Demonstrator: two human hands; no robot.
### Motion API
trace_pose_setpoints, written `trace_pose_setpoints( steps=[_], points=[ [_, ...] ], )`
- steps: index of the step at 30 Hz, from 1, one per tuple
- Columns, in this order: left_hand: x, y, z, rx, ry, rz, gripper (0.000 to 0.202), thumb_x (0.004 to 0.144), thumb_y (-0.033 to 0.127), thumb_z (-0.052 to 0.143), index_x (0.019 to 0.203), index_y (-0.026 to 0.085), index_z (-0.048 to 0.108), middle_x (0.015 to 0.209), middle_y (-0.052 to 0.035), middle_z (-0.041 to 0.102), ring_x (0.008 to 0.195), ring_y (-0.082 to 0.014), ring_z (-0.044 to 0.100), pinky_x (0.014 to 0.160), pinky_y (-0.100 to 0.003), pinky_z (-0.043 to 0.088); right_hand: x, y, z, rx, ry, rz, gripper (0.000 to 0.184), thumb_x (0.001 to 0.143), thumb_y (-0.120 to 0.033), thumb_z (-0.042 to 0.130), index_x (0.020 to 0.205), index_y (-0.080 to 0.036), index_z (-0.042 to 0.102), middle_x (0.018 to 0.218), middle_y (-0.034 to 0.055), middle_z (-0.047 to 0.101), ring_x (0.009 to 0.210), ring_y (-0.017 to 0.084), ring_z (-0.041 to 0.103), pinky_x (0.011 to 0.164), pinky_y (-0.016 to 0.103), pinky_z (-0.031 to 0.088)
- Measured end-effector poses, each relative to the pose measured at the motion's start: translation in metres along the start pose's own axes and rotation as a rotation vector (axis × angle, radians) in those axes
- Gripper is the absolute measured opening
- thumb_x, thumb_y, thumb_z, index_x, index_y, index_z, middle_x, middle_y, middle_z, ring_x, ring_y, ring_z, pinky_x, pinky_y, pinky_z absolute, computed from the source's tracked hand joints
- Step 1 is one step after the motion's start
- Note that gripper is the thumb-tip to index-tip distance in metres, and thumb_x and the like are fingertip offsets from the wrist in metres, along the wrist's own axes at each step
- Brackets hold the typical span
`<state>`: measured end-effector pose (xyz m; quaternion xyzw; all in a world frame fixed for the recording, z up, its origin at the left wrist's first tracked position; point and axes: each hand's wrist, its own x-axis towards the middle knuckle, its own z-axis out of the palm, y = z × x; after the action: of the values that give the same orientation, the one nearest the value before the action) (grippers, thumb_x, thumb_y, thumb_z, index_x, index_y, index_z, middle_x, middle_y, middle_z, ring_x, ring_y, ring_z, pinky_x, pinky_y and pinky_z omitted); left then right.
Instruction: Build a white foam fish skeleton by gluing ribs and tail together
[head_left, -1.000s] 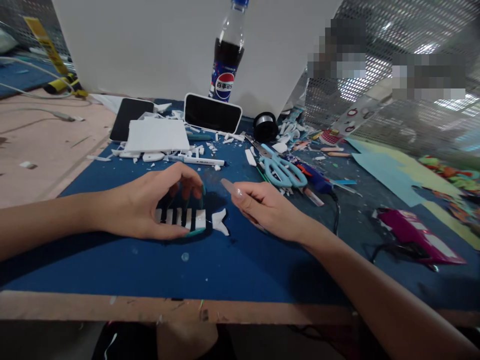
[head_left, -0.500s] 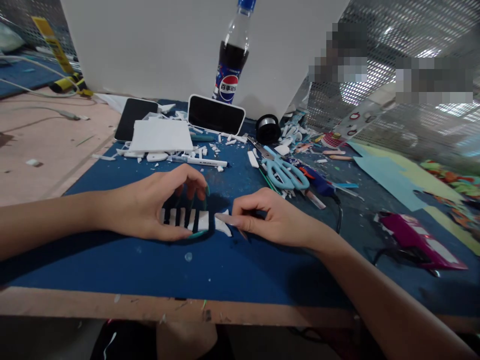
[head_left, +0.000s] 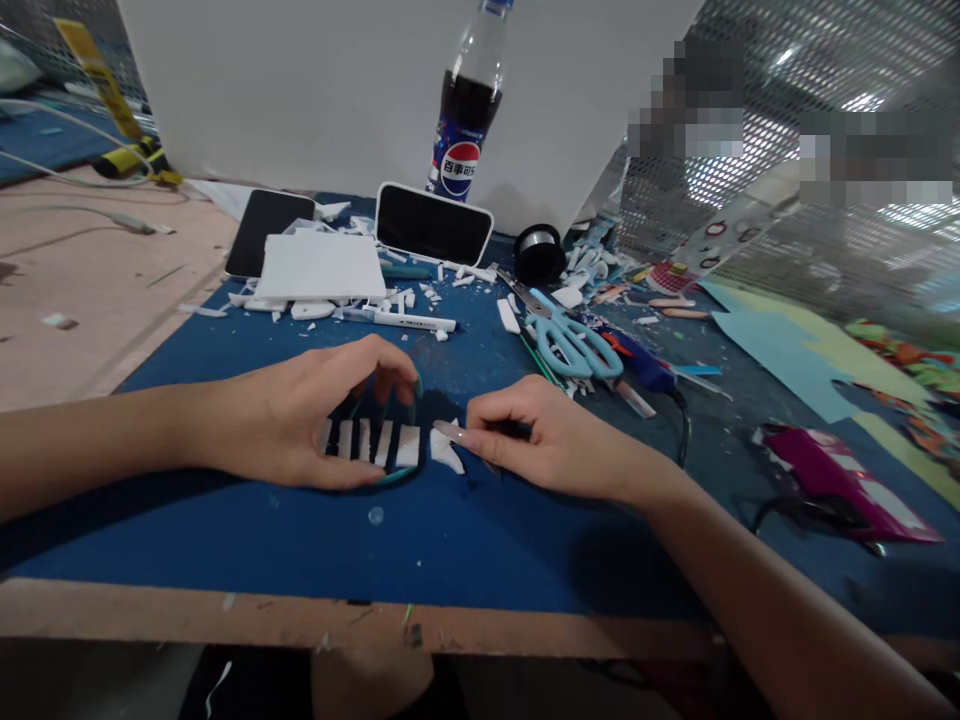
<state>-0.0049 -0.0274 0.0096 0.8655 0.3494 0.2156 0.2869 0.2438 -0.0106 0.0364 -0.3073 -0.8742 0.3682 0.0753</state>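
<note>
My left hand (head_left: 300,410) arches over a row of small white pieces (head_left: 386,443) on the blue mat. Its thumb lies along their near side, its curled fingers at the far side, with a wide gap between. Long teal nails show, and the palm hides the row's left end. Just right of the row is a white tail-shaped piece (head_left: 445,452) with a curved edge. My right hand (head_left: 536,435) is closed in a pinch at that piece, its long thumbnail across the top. The index fingertip is hidden.
Light-blue scissors (head_left: 574,345), a pen (head_left: 416,321) and a white sheet (head_left: 322,267) lie beyond my hands among white scraps. Behind stand a propped phone (head_left: 433,225), a wire spool (head_left: 538,255) and a cola bottle (head_left: 465,120). A magenta device (head_left: 855,480) lies right.
Both hands keep nearly the same places. The tail-shaped piece has turned slightly under my right thumb, and the whole view has shifted a little.
</note>
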Motion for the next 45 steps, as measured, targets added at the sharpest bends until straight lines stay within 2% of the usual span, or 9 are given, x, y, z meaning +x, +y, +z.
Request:
trace_pose_setpoints(
  steps=[14,18,30,36,41,45],
  points=[
    [-0.0008,0.0056,0.0042,0.050,0.015,0.000,0.047,0.073,0.035,0.066,0.113,0.023,0.046,0.104,-0.0078,0.060,0.091,-0.0228,0.061,0.077,-0.036,0.051,-0.0016,-0.0013,-0.0028,-0.073,-0.020,0.044,0.034,0.091,-0.027,0.046,0.060,-0.016,0.049,0.053,-0.0036,0.043,0.049,0.007,0.031,0.049,0.023,0.025],
    [0.0001,0.0065,0.0043,0.084,-0.009,0.011,0.046,0.074,0.037,0.065,0.113,0.022,0.045,0.104,-0.0083,0.060,0.088,-0.0225,0.060,0.075,-0.034,0.051,-0.0019,-0.0020,-0.0024,-0.063,-0.022,0.059,0.034,0.090,-0.027,0.047,0.059,-0.016,0.047,0.052,-0.0040,0.041,0.049,0.007,0.030,0.049,0.023,0.025],
    [-0.0005,0.0077,0.0070,0.079,0.042,-0.032,0.044,0.072,0.037,0.065,0.111,0.023,0.047,0.101,-0.0069,0.060,0.088,-0.0224,0.060,0.075,-0.033,0.049,-0.0023,0.0004,-0.0017,-0.134,-0.020,0.065,0.034,0.090,-0.027,0.046,0.058,-0.018,0.040,0.051,-0.0053,0.031,0.046,0.007,0.028,0.047,0.024,0.022],
    [-0.0001,0.0071,0.0064,0.089,0.028,0.001,0.043,0.073,0.035,0.064,0.110,0.023,0.046,0.102,-0.0073,0.059,0.088,-0.0220,0.059,0.074,-0.034,0.049,-0.0009,0.0000,-0.0012,-0.229,-0.032,0.082,0.035,0.090,-0.027,0.044,0.057,-0.018,0.038,0.049,-0.0050,0.033,0.045,0.007,0.032,0.049,0.026,0.022],
    [-0.0006,0.0081,0.0068,0.078,0.026,-0.018,0.044,0.073,0.036,0.065,0.110,0.023,0.047,0.102,-0.0065,0.059,0.088,-0.0217,0.059,0.073,-0.034,0.048,-0.0002,-0.0027,-0.0021,-0.335,-0.065,0.004,0.031,0.090,-0.022,0.044,0.059,-0.018,0.037,0.052,-0.0029,0.039,0.050,0.009,0.037,0.053,0.027,0.022],
    [-0.0009,0.0068,0.0067,0.080,0.025,-0.016,0.043,0.073,0.036,0.065,0.111,0.024,0.046,0.103,-0.0061,0.059,0.088,-0.0215,0.059,0.072,-0.033,0.049,-0.0021,-0.0030,-0.0026,-0.455,-0.056,-0.050,0.027,0.089,-0.021,0.044,0.063,-0.017,0.043,0.058,-0.0005,0.045,0.055,0.011,0.041,0.054,0.028,0.021]
  ],
)
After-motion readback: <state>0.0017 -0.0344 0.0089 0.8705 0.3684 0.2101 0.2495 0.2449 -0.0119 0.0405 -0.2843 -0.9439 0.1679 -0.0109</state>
